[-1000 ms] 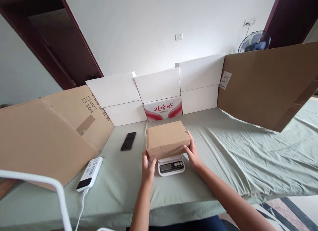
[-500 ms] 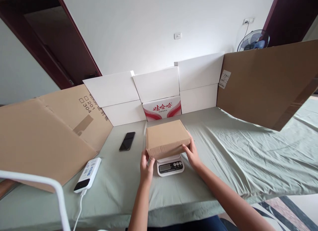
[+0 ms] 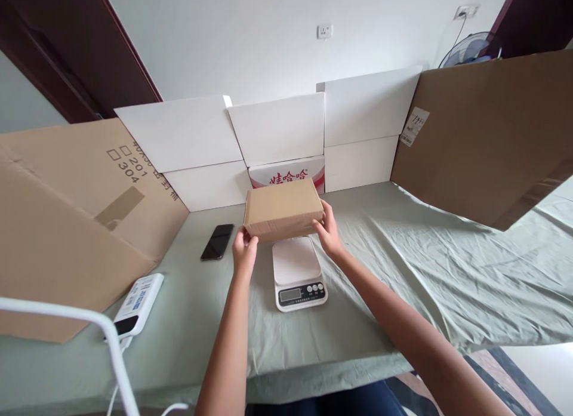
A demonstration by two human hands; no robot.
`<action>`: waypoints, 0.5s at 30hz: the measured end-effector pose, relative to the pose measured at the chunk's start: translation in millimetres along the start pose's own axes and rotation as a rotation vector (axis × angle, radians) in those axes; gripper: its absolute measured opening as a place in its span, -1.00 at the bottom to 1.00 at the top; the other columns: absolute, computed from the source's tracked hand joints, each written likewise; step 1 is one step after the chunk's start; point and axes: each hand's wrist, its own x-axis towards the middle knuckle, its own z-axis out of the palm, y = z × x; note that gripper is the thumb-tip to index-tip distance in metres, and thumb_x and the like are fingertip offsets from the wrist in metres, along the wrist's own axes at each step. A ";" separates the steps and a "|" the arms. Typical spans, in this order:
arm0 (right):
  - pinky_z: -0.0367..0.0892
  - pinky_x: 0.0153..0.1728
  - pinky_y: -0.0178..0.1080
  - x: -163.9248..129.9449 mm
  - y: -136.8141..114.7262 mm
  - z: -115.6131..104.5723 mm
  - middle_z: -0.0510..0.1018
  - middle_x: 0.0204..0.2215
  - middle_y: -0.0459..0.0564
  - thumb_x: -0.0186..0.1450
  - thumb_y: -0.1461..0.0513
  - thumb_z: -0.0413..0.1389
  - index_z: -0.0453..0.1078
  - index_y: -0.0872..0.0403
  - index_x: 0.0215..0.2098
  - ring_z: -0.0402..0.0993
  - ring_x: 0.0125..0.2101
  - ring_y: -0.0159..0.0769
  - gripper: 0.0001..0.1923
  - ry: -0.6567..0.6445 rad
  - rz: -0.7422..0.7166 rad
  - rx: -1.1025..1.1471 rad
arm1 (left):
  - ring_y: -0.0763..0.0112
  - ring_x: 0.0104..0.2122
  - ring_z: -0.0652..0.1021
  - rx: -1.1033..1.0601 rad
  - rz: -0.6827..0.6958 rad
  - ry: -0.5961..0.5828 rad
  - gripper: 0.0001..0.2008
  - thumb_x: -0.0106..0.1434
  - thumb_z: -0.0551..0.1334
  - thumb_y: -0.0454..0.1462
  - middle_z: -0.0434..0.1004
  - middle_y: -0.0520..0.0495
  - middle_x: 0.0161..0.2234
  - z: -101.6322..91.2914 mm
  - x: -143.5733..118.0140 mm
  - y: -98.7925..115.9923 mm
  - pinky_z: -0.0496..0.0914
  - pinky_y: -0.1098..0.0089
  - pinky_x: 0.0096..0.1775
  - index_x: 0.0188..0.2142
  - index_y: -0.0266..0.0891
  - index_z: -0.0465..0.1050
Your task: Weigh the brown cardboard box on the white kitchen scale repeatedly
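A closed brown cardboard box is gripped at its two near corners. My left hand holds the left corner, thumb on the front face. On the right corner, my right hand is closed, its thumb also against the front and its other fingers along the side. Just below and nearer to me, a white kitchen scale lies on the green cloth, its plate mostly bare and its display blank. The box hides the scale's far edge and seems to be above the cloth.
A black phone lies left of the box. Nearer the left edge are a white power bank with a cable and a white curved tube. White panels and large cardboard sheets fence the back and sides of the green cloth.
Both hands have carried the box away from me, off from over the scale, so the scale's plate now shows. The camera view has also shifted.
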 end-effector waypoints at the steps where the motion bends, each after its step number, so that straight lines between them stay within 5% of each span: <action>1: 0.35 0.21 0.04 6.4 11.4 1.7 0.25 0.34 0.16 0.31 -0.15 0.12 0.08 -0.05 0.33 0.30 0.26 0.05 -0.26 -0.005 0.015 -0.001 | 0.10 -0.07 0.61 0.016 -0.021 0.013 -0.62 0.02 0.26 -0.32 0.63 -0.14 -0.16 3.6 7.7 -7.0 0.46 0.19 -0.01 -0.11 -0.20 0.50; 6: 0.21 0.30 0.09 8.5 59.4 5.5 0.33 0.28 0.14 0.28 -0.02 0.09 0.09 0.00 0.29 0.28 0.24 0.02 -0.32 0.051 0.150 -0.054 | 0.11 -0.10 0.61 0.097 -0.095 -0.018 -0.56 0.00 0.27 -0.34 0.63 -0.15 -0.18 14.7 15.6 -45.4 0.44 0.17 0.02 -0.05 -0.21 0.50; 10: 0.28 0.24 0.06 10.3 71.4 1.6 0.33 0.27 0.10 0.22 0.10 0.07 0.13 -0.05 0.25 0.31 0.20 -0.02 -0.37 0.042 0.185 -0.021 | 0.09 -0.03 0.60 0.059 -0.143 -0.048 -0.51 -0.01 0.28 -0.34 0.64 -0.16 -0.10 14.5 16.2 -52.3 0.43 0.13 0.07 -0.02 -0.19 0.50; 13: 0.32 0.19 0.07 23.8 78.8 -21.8 0.29 0.26 0.05 0.14 0.12 0.05 0.09 -0.14 0.26 0.31 0.23 -0.04 -0.31 0.158 0.237 0.042 | 0.11 0.14 0.53 -0.122 -0.258 -0.022 -0.47 0.01 0.27 -0.30 0.56 -0.18 0.12 -1.8 26.1 -48.4 0.39 0.13 0.15 0.05 -0.13 0.49; 15: 0.35 0.16 0.06 34.4 86.0 -49.8 0.28 0.22 0.03 0.10 0.11 0.01 0.07 -0.18 0.24 0.34 0.21 -0.09 -0.29 0.346 0.304 0.113 | 0.14 0.23 0.47 -0.252 -0.291 0.083 -0.45 0.08 0.22 -0.22 0.44 -0.20 0.25 -20.9 34.5 -45.7 0.36 0.14 0.19 0.11 -0.11 0.45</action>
